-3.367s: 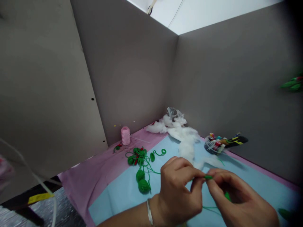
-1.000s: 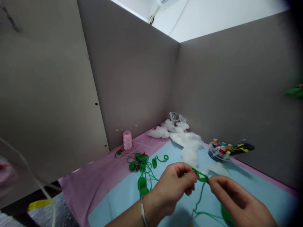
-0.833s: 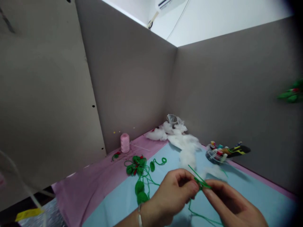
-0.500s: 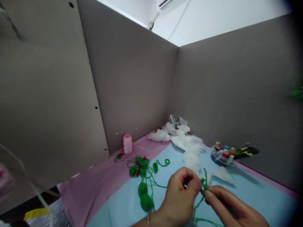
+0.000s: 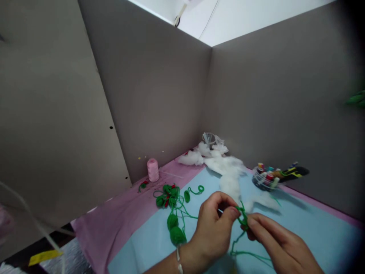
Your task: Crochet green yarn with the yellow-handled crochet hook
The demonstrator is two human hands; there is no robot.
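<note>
Above the pink-and-blue-covered surface (image 5: 151,243), well out from its far corner, a small looped green yarn piece (image 5: 243,220) is pinched in the fingertip grips of left hand (image 5: 215,224) and right hand (image 5: 281,239); light, even tension should prevent tangling.

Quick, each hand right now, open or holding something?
Left hand: closed, pinching green yarn.
Right hand: closed, fingertips pinching the same small bunch of green yarn.

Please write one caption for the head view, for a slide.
Left hand and right hand pinch green yarn above a blue sheet.
</note>
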